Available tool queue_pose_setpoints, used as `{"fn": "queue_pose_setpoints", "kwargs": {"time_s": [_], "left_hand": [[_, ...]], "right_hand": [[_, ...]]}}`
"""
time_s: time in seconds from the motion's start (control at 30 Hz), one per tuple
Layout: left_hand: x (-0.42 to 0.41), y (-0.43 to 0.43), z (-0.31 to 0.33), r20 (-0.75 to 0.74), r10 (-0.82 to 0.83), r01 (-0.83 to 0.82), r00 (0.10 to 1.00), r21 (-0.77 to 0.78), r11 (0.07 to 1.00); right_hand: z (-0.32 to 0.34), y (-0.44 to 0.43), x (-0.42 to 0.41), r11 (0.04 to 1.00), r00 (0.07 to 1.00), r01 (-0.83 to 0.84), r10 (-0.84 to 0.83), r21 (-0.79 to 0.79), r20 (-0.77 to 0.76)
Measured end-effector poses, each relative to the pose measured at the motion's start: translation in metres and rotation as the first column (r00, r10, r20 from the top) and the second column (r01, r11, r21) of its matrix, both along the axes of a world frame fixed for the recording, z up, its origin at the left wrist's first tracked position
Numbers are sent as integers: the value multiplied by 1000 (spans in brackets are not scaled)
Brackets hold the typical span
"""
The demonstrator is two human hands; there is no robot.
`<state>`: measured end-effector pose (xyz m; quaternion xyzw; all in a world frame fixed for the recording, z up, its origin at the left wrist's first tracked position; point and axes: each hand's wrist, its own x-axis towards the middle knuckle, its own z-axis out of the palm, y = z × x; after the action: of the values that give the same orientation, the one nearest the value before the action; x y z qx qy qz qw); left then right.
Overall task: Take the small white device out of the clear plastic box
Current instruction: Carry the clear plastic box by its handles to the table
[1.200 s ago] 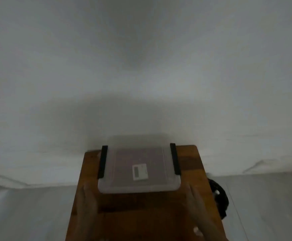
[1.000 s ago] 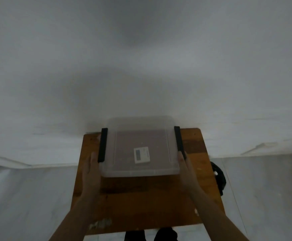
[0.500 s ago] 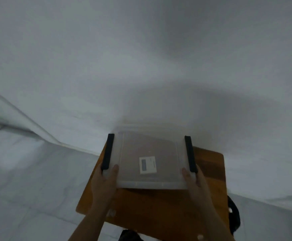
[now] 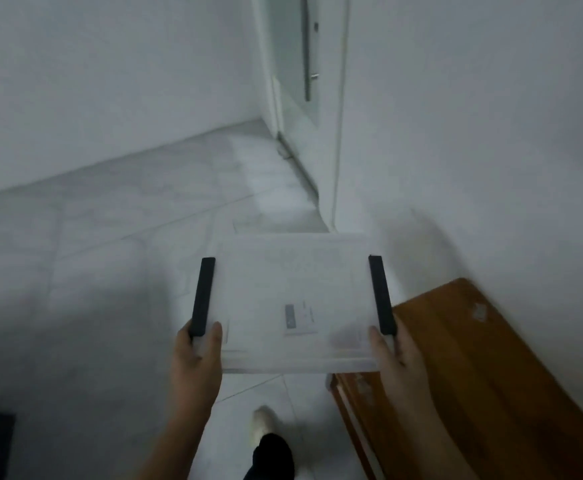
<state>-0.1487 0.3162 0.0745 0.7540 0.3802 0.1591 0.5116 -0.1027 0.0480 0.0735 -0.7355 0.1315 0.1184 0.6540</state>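
The clear plastic box [image 4: 293,306] is not on the wooden table [image 4: 491,375] any more. A second ago it sat there; now both hands carry it over the white floor [image 4: 92,254]. The left hand [image 4: 198,358] grips the left side, thumb on the lid, just under the black clip [image 4: 202,296]. The right hand [image 4: 395,355] grips the right side the same way, by the other black clip [image 4: 381,294]. The lid is still shut. The small white device [image 4: 297,317] lies inside, between the two thumbs. It cannot come out until the box is put down and opened. It has a grey screen, but any writing is too blurry to read.
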Motion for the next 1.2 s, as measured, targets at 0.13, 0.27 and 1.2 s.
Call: {"fn": "queue_pose_setpoints", "kwargs": {"time_s": [0.13, 0.27, 1.2], "left_hand": [[-17, 92, -2, 46, 240, -240, 970, -18, 971], [-27, 196, -2, 60, 419, -420, 906, -3, 908], [206, 753, 24, 165, 925, -937, 341, -15, 349]], "right_hand": [[0, 116, 43, 985, 985, -171, 171, -19, 33], [5, 241, 80, 930, 925, -366, 368, -41, 97], [42, 980, 434, 320, 302, -945, 932, -62, 200]]}}
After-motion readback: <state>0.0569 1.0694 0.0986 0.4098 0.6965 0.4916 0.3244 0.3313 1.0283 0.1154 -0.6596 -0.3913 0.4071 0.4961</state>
